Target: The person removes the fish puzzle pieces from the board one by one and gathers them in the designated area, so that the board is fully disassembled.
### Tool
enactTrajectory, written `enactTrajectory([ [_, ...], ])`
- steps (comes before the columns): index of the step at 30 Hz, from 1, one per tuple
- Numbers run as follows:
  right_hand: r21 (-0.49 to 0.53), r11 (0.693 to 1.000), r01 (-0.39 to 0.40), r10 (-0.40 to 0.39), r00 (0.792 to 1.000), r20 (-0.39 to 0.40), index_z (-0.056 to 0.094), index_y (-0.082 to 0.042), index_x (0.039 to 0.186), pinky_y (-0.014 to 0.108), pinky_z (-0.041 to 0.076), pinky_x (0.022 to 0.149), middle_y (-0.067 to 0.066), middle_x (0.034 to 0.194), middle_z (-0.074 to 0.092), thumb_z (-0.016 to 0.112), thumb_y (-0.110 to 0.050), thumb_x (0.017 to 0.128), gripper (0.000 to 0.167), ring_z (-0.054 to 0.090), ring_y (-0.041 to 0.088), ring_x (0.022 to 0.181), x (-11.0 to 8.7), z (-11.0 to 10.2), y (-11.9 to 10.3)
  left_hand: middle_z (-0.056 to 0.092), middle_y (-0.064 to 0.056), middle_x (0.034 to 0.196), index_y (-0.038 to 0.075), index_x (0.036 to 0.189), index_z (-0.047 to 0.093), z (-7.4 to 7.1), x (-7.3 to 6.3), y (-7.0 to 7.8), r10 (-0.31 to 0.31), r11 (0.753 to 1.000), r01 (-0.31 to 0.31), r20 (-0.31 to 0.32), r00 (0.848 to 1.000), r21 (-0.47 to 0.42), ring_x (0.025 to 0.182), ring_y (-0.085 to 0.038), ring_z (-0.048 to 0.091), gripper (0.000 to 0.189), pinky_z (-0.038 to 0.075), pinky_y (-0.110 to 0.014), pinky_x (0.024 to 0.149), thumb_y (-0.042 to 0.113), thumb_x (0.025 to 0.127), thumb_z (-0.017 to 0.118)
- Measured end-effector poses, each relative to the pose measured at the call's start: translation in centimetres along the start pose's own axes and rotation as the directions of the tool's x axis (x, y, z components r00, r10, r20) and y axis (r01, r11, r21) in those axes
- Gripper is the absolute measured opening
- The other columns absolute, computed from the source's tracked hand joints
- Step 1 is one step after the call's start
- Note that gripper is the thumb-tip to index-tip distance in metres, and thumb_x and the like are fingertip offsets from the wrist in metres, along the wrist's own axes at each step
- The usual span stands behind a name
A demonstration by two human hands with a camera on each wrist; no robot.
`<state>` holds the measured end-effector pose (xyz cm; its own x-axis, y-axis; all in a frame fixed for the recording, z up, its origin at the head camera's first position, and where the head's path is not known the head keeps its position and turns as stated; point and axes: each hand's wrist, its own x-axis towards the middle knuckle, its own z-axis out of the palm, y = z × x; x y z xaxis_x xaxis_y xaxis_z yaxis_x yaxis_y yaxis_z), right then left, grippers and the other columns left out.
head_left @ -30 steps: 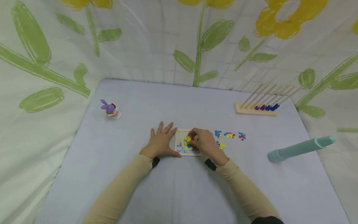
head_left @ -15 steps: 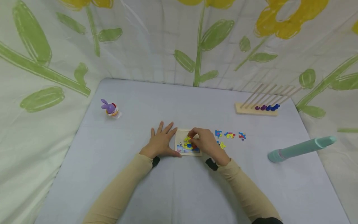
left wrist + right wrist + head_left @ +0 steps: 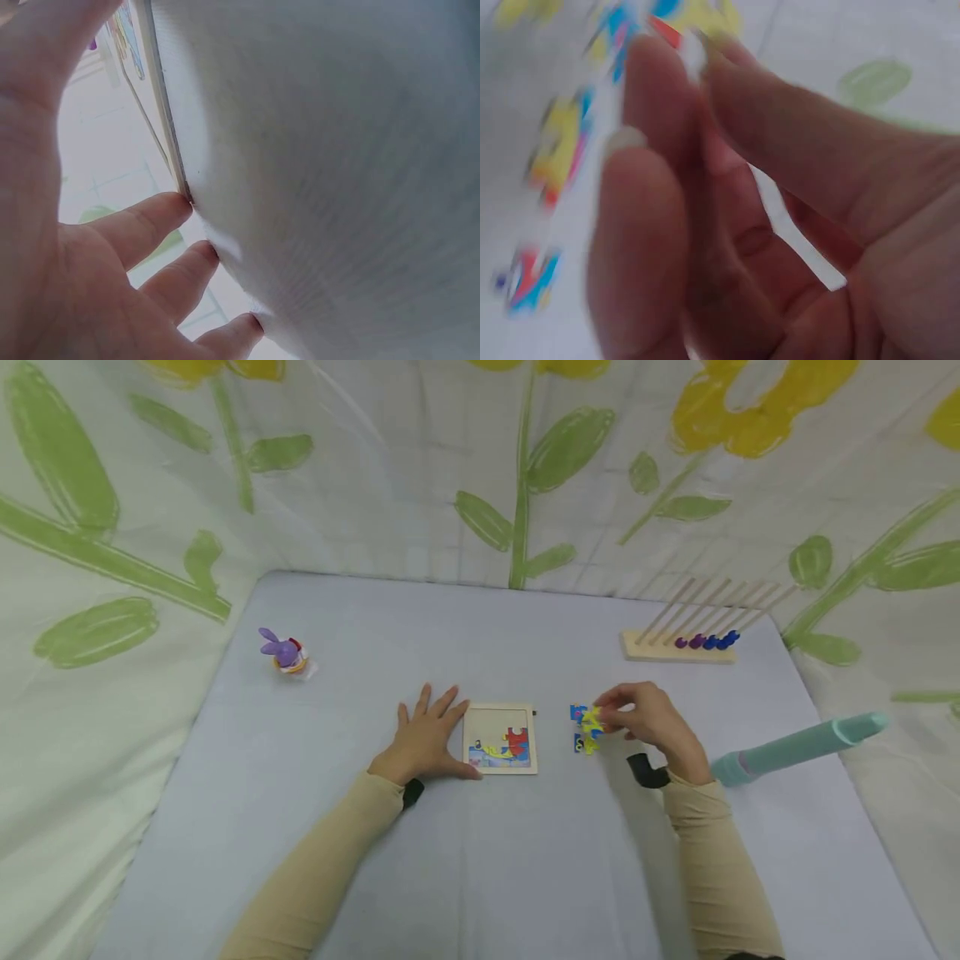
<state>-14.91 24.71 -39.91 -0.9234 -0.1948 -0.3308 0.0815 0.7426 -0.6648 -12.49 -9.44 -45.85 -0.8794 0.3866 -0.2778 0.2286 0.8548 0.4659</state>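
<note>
A shallow wooden puzzle tray (image 3: 495, 718) lies mid-table, with joined pieces (image 3: 502, 753) along its bottom and a red piece (image 3: 517, 739) at the right. My left hand (image 3: 422, 739) rests with fingers spread at the tray's left side; in the left wrist view its index fingertip touches the tray edge (image 3: 166, 112). Right of the tray, my right hand (image 3: 651, 718) pinches a yellow puzzle piece (image 3: 592, 720) between thumb and fingers, above loose blue pieces (image 3: 577, 713). A yellow piece (image 3: 559, 142) and a red-and-blue piece (image 3: 531, 281) lie beyond the fingers in the right wrist view.
A bead stand with wooden rods (image 3: 675, 649) stands at the back right. The teal tube-shaped object (image 3: 802, 747) is to the right of my right forearm. A purple rabbit-eared toy (image 3: 285, 652) sits at the back left. Behind the table hangs a flower-painted sheet (image 3: 397, 468).
My right hand has moved right, from the tray to the loose pieces, carrying the yellow piece away from it. My left hand stays at the tray's side. The head view has shifted slightly.
</note>
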Motion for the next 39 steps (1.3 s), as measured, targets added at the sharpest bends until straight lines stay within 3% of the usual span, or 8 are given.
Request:
enactTrajectory([
  [6,-0.044,0.993,-0.106,0.109,0.991,0.078,0.070,0.006,0.118,0.030,0.053,0.065,0.017,0.098,0.077,0.072,-0.015,0.096,0.031,0.073,0.010,0.076,-1.0,-1.7,3.5,0.016,-0.011,0.176,0.013,0.162,0.034,0.2,0.1,-0.3,-0.003,1.000,0.003,-0.002,1.000,0.019,0.161,-0.051,0.001,0.119,0.009,-0.083,0.118,0.061,0.068,0.089],
  [11,-0.126,0.984,-0.126,0.124,0.992,-0.021,0.074,0.003,0.111,0.029,0.051,0.065,0.015,0.095,0.077,0.080,-0.017,0.090,0.030,0.070,0.012,0.076,-0.3,-0.4,4.5,0.017,-0.013,0.175,0.012,0.162,0.034,0.2,0.2,-0.3,0.002,1.000,-0.002,-0.003,1.000,0.017,0.161,-0.052,0.002,0.119,0.010,-0.083,0.118,0.061,0.069,0.089],
  [16,-0.349,0.915,-0.203,0.167,0.977,-0.130,0.076,-0.010,0.110,0.036,0.045,0.067,0.013,0.111,0.076,0.082,-0.026,0.085,0.030,0.067,0.029,0.094,0.0,0.7,2.7,0.018,-0.012,0.175,0.011,0.162,0.035,0.0,0.0,-0.2,0.000,1.000,0.000,-0.008,1.000,0.007,0.161,-0.051,0.002,0.119,0.009,-0.083,0.118,0.060,0.068,0.090],
  [20,-0.364,0.927,-0.091,0.048,0.991,-0.124,0.078,-0.011,0.110,0.033,0.047,0.065,0.011,0.109,0.077,0.080,-0.026,0.088,0.026,0.067,0.029,0.094,0.4,3.0,0.1,0.017,-0.012,0.175,0.012,0.162,0.034,-0.1,0.0,-0.1,0.000,1.000,0.000,0.000,1.000,0.006,0.161,-0.051,0.002,0.118,0.009,-0.083,0.118,0.061,0.069,0.089],
  [23,-0.325,0.944,0.053,-0.077,0.995,-0.060,0.080,-0.011,0.110,0.026,0.046,0.066,0.008,0.104,0.077,0.084,-0.028,0.086,0.029,0.066,0.023,0.092,1.2,5.7,-2.0,0.018,-0.012,0.175,0.012,0.162,0.035,-0.1,0.0,0.0,0.004,1.000,-0.004,-0.002,1.000,0.005,0.161,-0.051,0.003,0.118,0.009,-0.083,0.118,0.061,0.069,0.089],
  [25,-0.320,0.942,0.102,-0.111,0.994,-0.010,0.080,-0.012,0.111,0.025,0.047,0.068,0.006,0.104,0.076,0.086,-0.030,0.083,0.033,0.064,0.021,0.092,1.8,7.3,-3.2,0.018,-0.012,0.175,0.012,0.162,0.035,-0.2,-0.1,0.1,0.008,1.000,-0.008,-0.002,1.000,0.001,0.161,-0.052,0.003,0.118,0.009,-0.083,0.118,0.060,0.069,0.089],
  [31,-0.321,0.943,0.090,-0.081,0.996,0.040,0.081,-0.010,0.105,0.032,0.052,0.080,0.006,0.104,0.075,0.089,-0.028,0.081,0.032,0.062,0.019,0.092,2.6,9.3,-4.7,0.018,-0.012,0.175,0.011,0.161,0.036,-0.3,-0.3,0.3,0.010,1.000,-0.010,0.004,1.000,-0.012,0.161,-0.051,0.003,0.118,0.009,-0.083,0.118,0.059,0.069,0.090],
  [39,-0.224,0.969,0.103,-0.095,0.994,0.047,0.077,-0.008,0.098,0.026,0.047,0.074,0.006,0.100,0.073,0.089,-0.022,0.081,0.025,0.059,0.017,0.086,2.8,9.5,-4.6,0.018,-0.012,0.175,0.012,0.161,0.036,-0.4,-0.3,0.2,0.001,1.000,-0.001,-0.003,1.000,-0.009,0.161,-0.050,0.003,0.117,0.010,-0.082,0.119,0.060,0.069,0.090],
])
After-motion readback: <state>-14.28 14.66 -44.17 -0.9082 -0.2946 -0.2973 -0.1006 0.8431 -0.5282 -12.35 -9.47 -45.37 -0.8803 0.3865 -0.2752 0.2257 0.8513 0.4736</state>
